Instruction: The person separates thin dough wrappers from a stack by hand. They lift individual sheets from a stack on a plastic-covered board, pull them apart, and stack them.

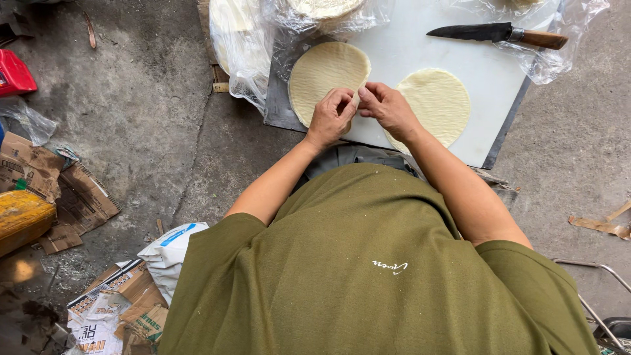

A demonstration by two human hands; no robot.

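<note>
Garment: we wear an olive-green top (pixel 368 276), which fills the lower part of the view.
Floor clutter: torn cardboard (pixel 52 190), a white sack (pixel 172 253) and printed paper scraps (pixel 98 315) lie on the concrete floor (pixel 144 98) to our left.
Left hand: our left hand (pixel 332 113) rests on the near edge of the left dough disc (pixel 325 75), its fingers curled and pinching the disc's rim.
Right hand: our right hand (pixel 388 108) sits just beside the left hand, fingertips touching the same rim; the two hands are together, closed on the disc edge.
Left dough disc: flat, round and pale, it lies on the white board (pixel 420 46), partly over a clear plastic sheet (pixel 263 46).
Right dough disc: a second round disc (pixel 437 105) lies on the board under our right wrist.
Knife: a dark-bladed knife (pixel 496 34) with a wooden handle lies at the far edge of the board, well apart from both hands.
</note>
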